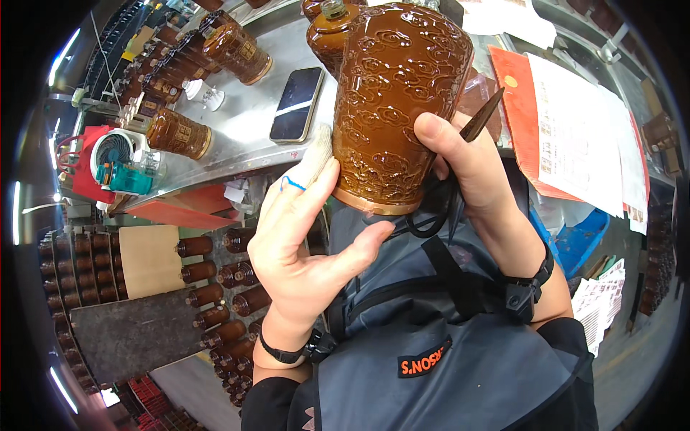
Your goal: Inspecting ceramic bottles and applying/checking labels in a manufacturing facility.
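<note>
A large brown glass bottle point(402, 100) with an embossed cloud pattern is tilted in front of me, with its gold-rimmed base toward me. My right hand point(478, 161) grips its right side, thumb on the glass. The same hand also holds black-handled scissors point(483, 116), their dark pointed blades sticking up past the thumb and the handle loop hanging below. Against the bottle's lower left side lie the fingers of my left hand point(302, 241), its thumb close under the base. One left finger wears a pale cloth sleeve point(316, 158) tied with blue string.
On the metal table point(244, 115) lie a phone point(297, 104) and several more brown bottles point(238, 54). A small fan point(113, 149) stands at the left. Red and white printed sheets point(568, 122) cover the right side, above a blue bin point(575, 241). Rows of bottles point(223, 334) fill the lower left.
</note>
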Demonstrator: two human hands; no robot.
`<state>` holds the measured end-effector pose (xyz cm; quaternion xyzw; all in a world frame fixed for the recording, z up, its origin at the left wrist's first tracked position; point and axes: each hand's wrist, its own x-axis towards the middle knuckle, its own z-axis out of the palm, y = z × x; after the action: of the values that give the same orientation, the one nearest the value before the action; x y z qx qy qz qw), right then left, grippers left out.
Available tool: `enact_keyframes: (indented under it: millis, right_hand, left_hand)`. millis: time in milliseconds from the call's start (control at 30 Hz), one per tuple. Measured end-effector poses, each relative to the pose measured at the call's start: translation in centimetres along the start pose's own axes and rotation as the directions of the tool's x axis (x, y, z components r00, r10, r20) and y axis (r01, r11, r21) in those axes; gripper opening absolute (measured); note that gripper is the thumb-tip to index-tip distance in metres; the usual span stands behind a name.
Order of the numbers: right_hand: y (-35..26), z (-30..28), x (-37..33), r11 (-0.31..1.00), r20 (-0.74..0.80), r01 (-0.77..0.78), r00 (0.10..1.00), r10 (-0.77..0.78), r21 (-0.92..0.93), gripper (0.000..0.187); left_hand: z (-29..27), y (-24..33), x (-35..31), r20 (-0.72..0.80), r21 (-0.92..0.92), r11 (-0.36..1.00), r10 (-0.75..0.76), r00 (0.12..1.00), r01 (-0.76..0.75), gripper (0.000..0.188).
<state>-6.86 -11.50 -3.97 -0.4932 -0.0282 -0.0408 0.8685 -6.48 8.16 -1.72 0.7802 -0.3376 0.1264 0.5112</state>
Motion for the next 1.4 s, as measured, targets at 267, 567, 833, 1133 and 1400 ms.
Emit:
enact_keyframes:
  millis: [267,567,833,1133,1400]
  right_hand:
    - [0.1,-0.3,-0.5,1.000,0.021,-0.010,1.000,0.010,-0.028,0.043]
    - [0.4,-0.8,-1.0,0.986,-0.059,-0.051,0.997,0.042,-0.159,0.041]
    - [1.1,-1.6,-1.6,0.982,-0.020,-0.095,0.996,0.093,-0.163,0.050]
    - [2.2,-1.2,-2.4,0.993,-0.014,-0.116,0.993,0.117,0.034,0.067]
    - [2.3,-1.8,-2.0,0.997,-0.048,-0.075,0.996,0.074,-0.014,0.070]
  left_hand:
    - [-0.5,-0.4,-0.2,-0.040,0.117,0.992,0.042,0.998,-0.037,0.030]
    - [-0.6,0.0,-0.1,0.050,0.107,0.986,0.120,0.992,-0.125,0.036]
    - [-1.6,0.2,0.0,-0.056,-0.064,0.995,-0.076,0.996,0.072,0.009]
    - [-2.8,-2.9,0.4,-0.126,-0.122,0.947,-0.313,0.941,0.298,0.007]
    - [-1.9,0.9,-0.4,0.257,-0.399,0.830,-0.306,0.917,0.389,0.063]
